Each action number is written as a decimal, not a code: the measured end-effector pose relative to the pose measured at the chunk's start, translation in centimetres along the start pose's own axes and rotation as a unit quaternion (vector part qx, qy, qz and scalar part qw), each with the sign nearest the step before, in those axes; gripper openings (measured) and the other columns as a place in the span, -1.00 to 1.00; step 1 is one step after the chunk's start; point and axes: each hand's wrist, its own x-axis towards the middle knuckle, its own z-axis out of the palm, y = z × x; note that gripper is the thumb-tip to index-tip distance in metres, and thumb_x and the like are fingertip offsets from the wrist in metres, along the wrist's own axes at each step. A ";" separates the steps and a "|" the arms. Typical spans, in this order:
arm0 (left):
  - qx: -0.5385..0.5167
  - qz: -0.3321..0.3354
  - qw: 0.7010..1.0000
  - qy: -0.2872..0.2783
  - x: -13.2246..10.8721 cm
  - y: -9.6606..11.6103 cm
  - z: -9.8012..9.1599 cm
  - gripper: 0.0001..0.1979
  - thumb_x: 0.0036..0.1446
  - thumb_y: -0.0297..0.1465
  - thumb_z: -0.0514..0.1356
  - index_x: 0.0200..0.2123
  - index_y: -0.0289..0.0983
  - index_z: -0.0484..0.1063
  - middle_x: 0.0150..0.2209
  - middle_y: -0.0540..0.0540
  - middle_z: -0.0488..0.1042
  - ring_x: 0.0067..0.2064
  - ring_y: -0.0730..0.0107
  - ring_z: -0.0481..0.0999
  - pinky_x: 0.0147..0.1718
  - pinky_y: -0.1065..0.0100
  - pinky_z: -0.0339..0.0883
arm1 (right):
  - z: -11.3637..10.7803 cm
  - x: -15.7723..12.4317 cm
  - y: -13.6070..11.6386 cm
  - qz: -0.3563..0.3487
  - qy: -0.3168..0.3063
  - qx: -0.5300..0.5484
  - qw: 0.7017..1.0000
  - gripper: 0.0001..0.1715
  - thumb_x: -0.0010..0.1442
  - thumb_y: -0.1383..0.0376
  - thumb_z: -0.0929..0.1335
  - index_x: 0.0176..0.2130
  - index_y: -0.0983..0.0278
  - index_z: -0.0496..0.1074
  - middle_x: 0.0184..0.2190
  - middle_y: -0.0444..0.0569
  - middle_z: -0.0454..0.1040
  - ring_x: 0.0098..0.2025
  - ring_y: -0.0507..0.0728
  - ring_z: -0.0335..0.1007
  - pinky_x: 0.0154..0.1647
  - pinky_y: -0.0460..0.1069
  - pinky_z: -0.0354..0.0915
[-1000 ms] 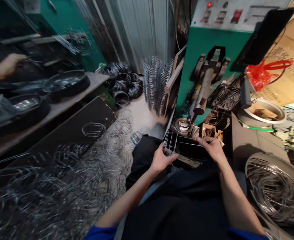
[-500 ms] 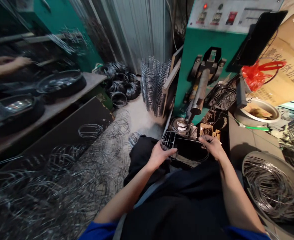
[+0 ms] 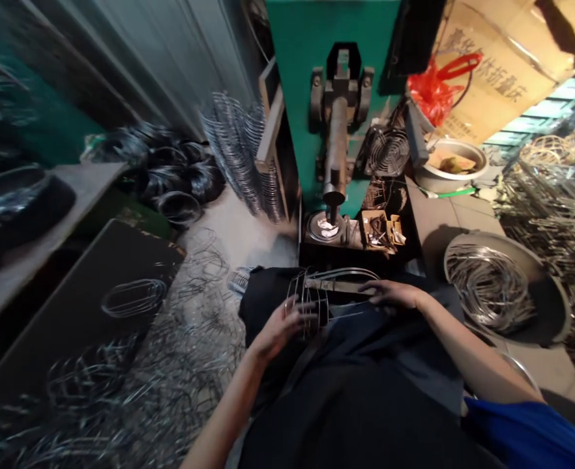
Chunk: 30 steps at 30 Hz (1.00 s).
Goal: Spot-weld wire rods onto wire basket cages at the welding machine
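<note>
A wire frame (image 3: 324, 306) with a cage of crossing wires at its left end lies across my lap. My left hand (image 3: 278, 329) is at the cage, thumb and fingers around its wires, somewhat blurred. My right hand (image 3: 398, 294) is at the frame's right side, fingers together at the thin wire; its fingertips are partly hidden. Just beyond stands a green machine (image 3: 292, 85) with a thick metal rod (image 3: 336, 150) pointing down over a round dish (image 3: 325, 227). To the right of the dish is a small cardboard box (image 3: 375, 228) of dark parts.
Bent wires (image 3: 184, 365) litter the floor at left beside a dark board (image 3: 135, 260). Wire stacks (image 3: 238, 150) and black coils (image 3: 170, 176) stand behind. A basin of wire rings (image 3: 556, 306), a white pot (image 3: 480, 159) and a small fan (image 3: 390, 151) are at right.
The wire frame has come down and closer to my body, turning on the way. Both hands have moved with it. My view has swung right and down.
</note>
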 end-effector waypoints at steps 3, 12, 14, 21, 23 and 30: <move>0.005 -0.019 0.999 0.047 -0.4 -3.8 -0.5 -0.33 -0.11 -0.23 0.51 0.03 -0.26 0.35 -0.22 -0.14 0.60 -0.25 0.27 0.60 -0.12 0.24 0.43 | 0.6 0.8 2.2 0.051 -0.061 0.021 0.997 -0.20 0.02 0.02 0.53 0.15 0.30 0.42 -0.53 -0.14 0.48 -0.56 0.01 0.40 -0.55 -0.13 0.31; -0.037 0.021 0.999 0.029 1.8 -1.1 0.6 -0.35 0.05 0.04 0.34 0.02 -0.29 0.30 -0.37 -0.13 0.60 -0.42 0.19 0.61 -0.40 0.24 0.48 | -1.4 2.0 1.1 -0.175 0.100 -0.107 0.974 -0.38 0.19 -0.18 0.36 -0.17 0.29 0.60 -0.25 0.01 0.59 -0.22 0.17 0.49 -0.12 0.03 0.37; -0.042 0.046 0.998 0.025 2.2 -0.5 1.2 -0.36 0.06 -0.05 0.38 0.05 -0.27 0.26 -0.38 -0.08 0.59 -0.46 0.26 0.60 -0.43 0.30 0.46 | -1.7 1.9 0.9 -0.210 0.149 -0.130 0.957 -0.40 0.22 -0.17 0.33 -0.18 0.26 0.60 -0.21 0.03 0.59 -0.16 0.21 0.49 -0.06 0.07 0.36; -0.040 0.126 0.991 0.037 2.9 -0.3 2.4 -0.42 0.05 -0.16 0.41 0.02 -0.36 0.35 -0.53 0.04 0.45 -0.58 0.44 0.42 -0.61 0.43 0.37 | -3.1 0.3 -0.3 -0.228 0.176 -0.113 0.951 -0.46 0.19 -0.15 0.39 -0.38 0.27 0.55 -0.31 0.02 0.50 -0.24 0.17 0.39 -0.17 0.04 0.31; -0.032 0.148 0.988 0.036 3.2 -0.5 2.5 -0.43 0.06 -0.17 0.40 0.03 -0.36 0.35 -0.54 0.05 0.44 -0.60 0.46 0.39 -0.64 0.44 0.35 | -3.4 -0.2 -1.6 -0.222 0.166 -0.098 0.956 -0.47 0.19 -0.14 0.41 -0.39 0.28 0.52 -0.38 -0.01 0.47 -0.30 0.13 0.35 -0.24 0.01 0.28; 0.001 0.200 0.979 0.045 4.6 -0.1 3.6 -0.42 0.07 -0.16 0.40 0.04 -0.33 0.31 -0.57 0.08 0.43 -0.63 0.47 0.36 -0.67 0.44 0.34 | -2.7 -0.1 -6.2 -0.240 0.217 -0.034 0.946 -0.45 0.01 -0.13 0.50 -0.52 0.26 0.38 -0.61 -0.17 0.28 -0.52 0.02 0.15 -0.45 -0.04 0.11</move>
